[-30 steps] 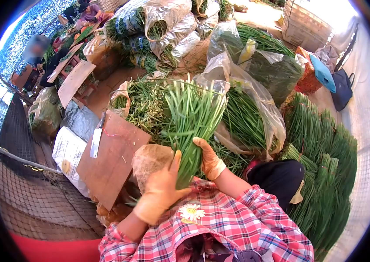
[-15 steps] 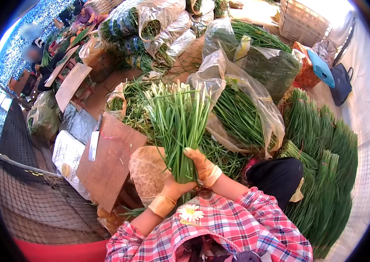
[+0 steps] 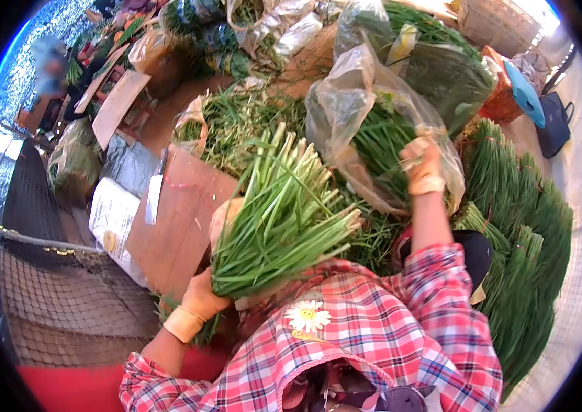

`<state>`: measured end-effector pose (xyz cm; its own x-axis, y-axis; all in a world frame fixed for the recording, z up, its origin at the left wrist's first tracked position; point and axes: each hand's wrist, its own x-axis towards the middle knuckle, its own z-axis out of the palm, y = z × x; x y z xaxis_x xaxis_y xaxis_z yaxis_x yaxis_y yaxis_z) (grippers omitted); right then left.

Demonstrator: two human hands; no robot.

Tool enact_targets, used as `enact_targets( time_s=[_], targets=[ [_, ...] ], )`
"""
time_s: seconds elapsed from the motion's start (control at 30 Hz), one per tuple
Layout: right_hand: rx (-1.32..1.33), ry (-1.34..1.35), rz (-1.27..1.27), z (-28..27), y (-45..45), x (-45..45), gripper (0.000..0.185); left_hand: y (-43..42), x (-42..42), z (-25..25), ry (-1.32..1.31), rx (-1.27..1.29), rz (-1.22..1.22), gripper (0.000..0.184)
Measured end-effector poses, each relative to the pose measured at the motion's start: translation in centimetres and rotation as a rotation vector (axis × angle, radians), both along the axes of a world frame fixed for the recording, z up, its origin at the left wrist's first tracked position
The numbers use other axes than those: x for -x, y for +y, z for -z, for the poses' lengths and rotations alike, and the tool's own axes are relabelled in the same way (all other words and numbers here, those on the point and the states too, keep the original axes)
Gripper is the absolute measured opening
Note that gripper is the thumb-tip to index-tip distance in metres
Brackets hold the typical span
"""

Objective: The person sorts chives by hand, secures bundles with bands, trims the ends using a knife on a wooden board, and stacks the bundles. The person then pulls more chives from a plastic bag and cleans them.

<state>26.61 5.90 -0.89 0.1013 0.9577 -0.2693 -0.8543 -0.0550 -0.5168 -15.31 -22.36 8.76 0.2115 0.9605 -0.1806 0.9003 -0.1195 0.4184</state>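
My gloved left hand [image 3: 203, 296] grips the lower end of a fanned-out bunch of green stalks [image 3: 270, 213], whose pale cut ends point up and right. My gloved right hand [image 3: 423, 161] is at the open plastic bag of green stalks [image 3: 384, 137], its fingers closed over the bag's right side; what they hold is too blurred to tell. Left of the bunch lies a brown board [image 3: 184, 220] with a knife [image 3: 156, 189] on its upper left part. A heap of cut trimmings [image 3: 236, 127] sits beyond the bunch.
Upright bundles of long green stalks [image 3: 518, 268] stand at the right. Behind the bag are another full bag [image 3: 442, 86], a blue bag [image 3: 524, 93] and a dark bag [image 3: 553, 125]. Netting [image 3: 78, 302] hangs at the left. A person [image 3: 50, 69] sits at the far left.
My right hand has let go of the bunch and moved up and right to the plastic bag. My left hand has shifted left with the bunch, which now leans and spreads to the right.
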Motion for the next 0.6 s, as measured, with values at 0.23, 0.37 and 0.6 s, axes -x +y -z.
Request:
enact_targets(
  time_s=[0.23, 0.37, 0.6],
  targets=[
    [-0.265, -1.822, -0.636, -8.2, -2.8, 4.4, 0.071, -0.6, 0.7, 2.1, -0.099, 0.06, -0.426, 0.051],
    [-0.696, -2.036, -0.717, -10.5, -6.0, 12.9, 0.089, 0.2, -1.5, 0.8, -0.074, 0.039, -0.463, 0.05],
    [-0.627, -2.361, -0.712, 0.0, -8.1, 20.9, 0.075, -0.1, -1.3, 2.2, 0.092, 0.119, -0.439, 0.052]
  ],
)
